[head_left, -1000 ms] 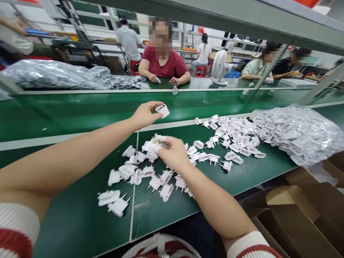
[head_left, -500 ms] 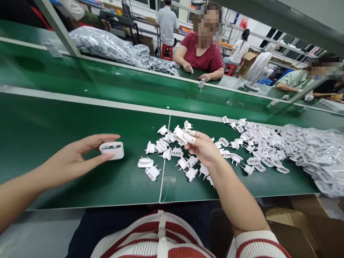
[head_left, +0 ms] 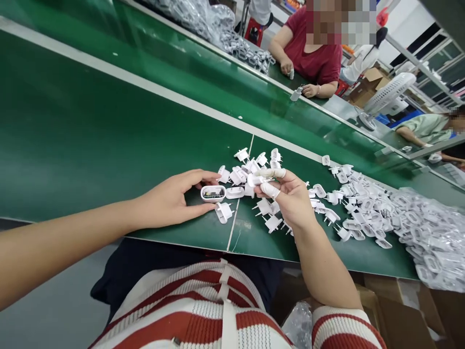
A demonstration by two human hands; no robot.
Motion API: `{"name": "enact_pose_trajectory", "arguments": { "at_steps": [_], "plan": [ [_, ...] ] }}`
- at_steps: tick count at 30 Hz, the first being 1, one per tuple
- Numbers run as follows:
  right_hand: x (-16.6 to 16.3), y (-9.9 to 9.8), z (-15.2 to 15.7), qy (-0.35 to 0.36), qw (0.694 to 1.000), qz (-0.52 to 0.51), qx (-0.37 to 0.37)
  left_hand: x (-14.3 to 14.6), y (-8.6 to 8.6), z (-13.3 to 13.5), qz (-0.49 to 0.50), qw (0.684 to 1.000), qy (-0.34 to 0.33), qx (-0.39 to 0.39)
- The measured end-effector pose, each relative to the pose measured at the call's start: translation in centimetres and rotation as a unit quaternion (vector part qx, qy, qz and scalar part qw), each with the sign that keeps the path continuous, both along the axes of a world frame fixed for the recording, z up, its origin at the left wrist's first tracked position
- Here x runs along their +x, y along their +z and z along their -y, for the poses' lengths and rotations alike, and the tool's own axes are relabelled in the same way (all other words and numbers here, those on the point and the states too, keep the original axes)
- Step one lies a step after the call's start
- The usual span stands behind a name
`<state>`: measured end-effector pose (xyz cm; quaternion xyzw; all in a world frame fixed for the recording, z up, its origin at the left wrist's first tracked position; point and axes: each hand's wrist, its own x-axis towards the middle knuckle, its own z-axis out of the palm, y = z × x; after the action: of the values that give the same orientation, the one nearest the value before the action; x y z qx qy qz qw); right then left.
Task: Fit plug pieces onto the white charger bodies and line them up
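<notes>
Two hands: the left hand (head_left: 174,201) grips a housing (head_left: 213,198) by its sides, leaving the open end uncovered and upward; the right hand (head_left: 292,196) pinches a cap (head_left: 256,180) at its fingertips, just apart from the housing.
Loose caps (head_left: 238,175): scattered around both hands, presumably for easy reach.
Bag (head_left: 436,242): at the right against the cap heap (head_left: 358,201), likely their source.
Worker (head_left: 316,55): opposite, near a fan (head_left: 390,94).
</notes>
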<state>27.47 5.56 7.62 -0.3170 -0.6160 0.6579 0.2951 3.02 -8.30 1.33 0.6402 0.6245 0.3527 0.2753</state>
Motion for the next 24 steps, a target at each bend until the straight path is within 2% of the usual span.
{"name": "enact_pose_trajectory", "arguments": {
  "at_steps": [5, 8, 10, 12, 14, 18, 22, 24],
  "plan": [
    [-0.8, -0.9, 0.3, 0.055, 0.996, -0.004, 0.076, -0.6, 0.0, -0.8, 0.027, 0.999, -0.032, 0.025],
    [-1.3, -0.7, 0.8, 0.081, 0.98, 0.047, 0.173, -0.7, 0.2, -1.1, 0.054, 0.997, -0.037, 0.036],
    [-1.5, 0.0, 1.1, 0.108, 0.948, 0.09, 0.284, -0.7, 0.1, -1.2, 0.069, 0.997, -0.029, 0.035],
    [-2.0, 0.9, 1.3, 0.139, 0.901, 0.127, 0.392, -0.8, -0.1, -1.4, 0.082, 0.995, -0.028, 0.039],
    [-2.8, 1.9, 1.3, 0.162, 0.856, 0.148, 0.468, -0.9, -0.3, -1.5, 0.091, 0.994, -0.036, 0.047],
    [-4.8, 3.4, 1.3, 0.204, 0.8, 0.181, 0.534, -1.2, -0.3, -1.6, 0.093, 0.993, -0.045, 0.054],
    [-6.1, 4.1, 1.7, 0.226, 0.75, 0.239, 0.574, -1.3, -0.2, -1.6, 0.087, 0.992, -0.056, 0.078],
    [-6.4, 4.0, 1.9, 0.235, 0.743, 0.258, 0.571, -1.3, -0.4, -1.6, 0.087, 0.991, -0.054, 0.087]
  ]
}}
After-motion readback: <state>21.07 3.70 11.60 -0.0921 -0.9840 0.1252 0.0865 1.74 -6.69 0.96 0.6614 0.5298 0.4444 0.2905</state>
